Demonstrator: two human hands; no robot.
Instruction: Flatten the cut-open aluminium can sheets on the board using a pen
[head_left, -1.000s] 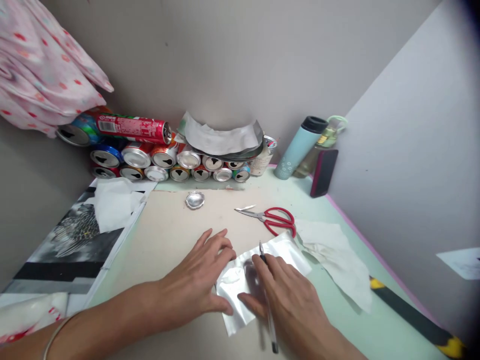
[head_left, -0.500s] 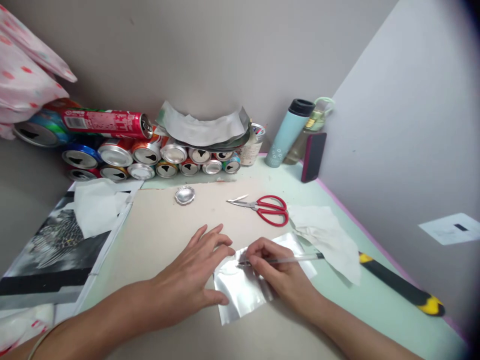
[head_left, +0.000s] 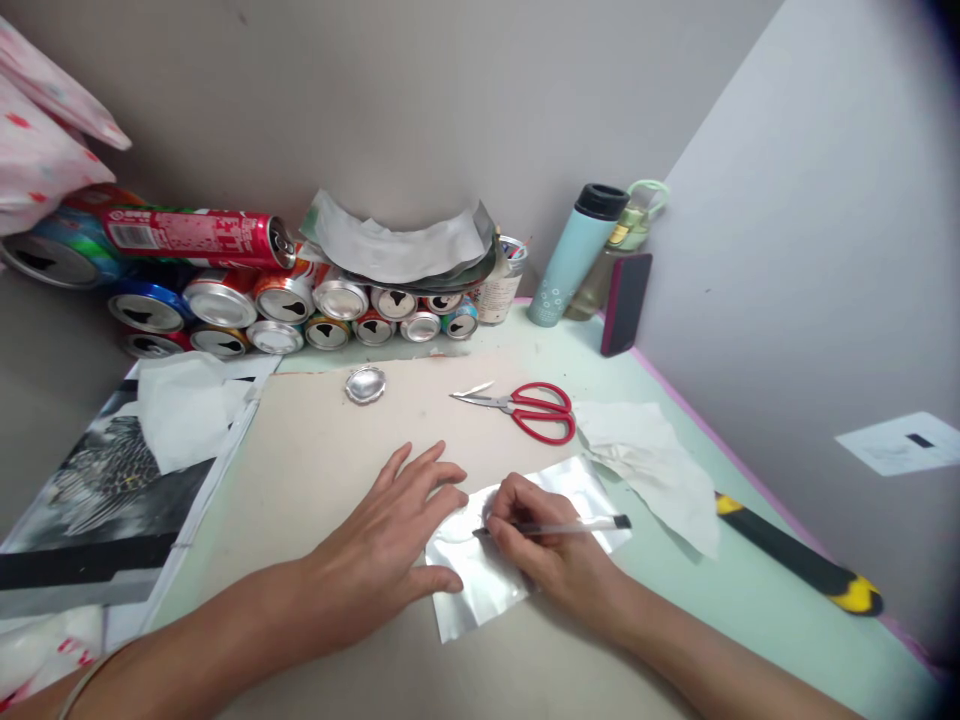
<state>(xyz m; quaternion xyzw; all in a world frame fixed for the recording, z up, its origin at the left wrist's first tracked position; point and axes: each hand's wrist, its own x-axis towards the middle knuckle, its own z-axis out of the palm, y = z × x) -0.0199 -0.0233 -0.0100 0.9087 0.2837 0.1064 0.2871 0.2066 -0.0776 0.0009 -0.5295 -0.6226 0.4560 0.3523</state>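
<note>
A shiny silver metal sheet (head_left: 484,590) lies flat on a beige board (head_left: 315,450). My right hand (head_left: 551,545) is closed round a clear pen (head_left: 589,524) with a dark end cap, its tip against the upper left part of the sheet. Fingers spread, my left hand (head_left: 397,535) rests along the sheet's left edge, thumb and fingertips touching it. Beyond the hands lie red-handled scissors (head_left: 540,410), blades apart and pointing left. A small crimped silver metal piece (head_left: 365,385) sits farther left on the board.
Stacked drink cans (head_left: 277,305) line the back wall, with curved metal sheets (head_left: 397,255) on top. A blue tumbler (head_left: 577,255) and a phone (head_left: 626,305) stand back right. Crumpled tissue (head_left: 652,465) and a black-yellow handle (head_left: 799,555) lie right; a bird picture (head_left: 112,465) lies left.
The pen's rear end has swung slightly toward me, and its tip has shifted a little on the sheet. My left hand stays in place; the whole view has shifted slightly.
</note>
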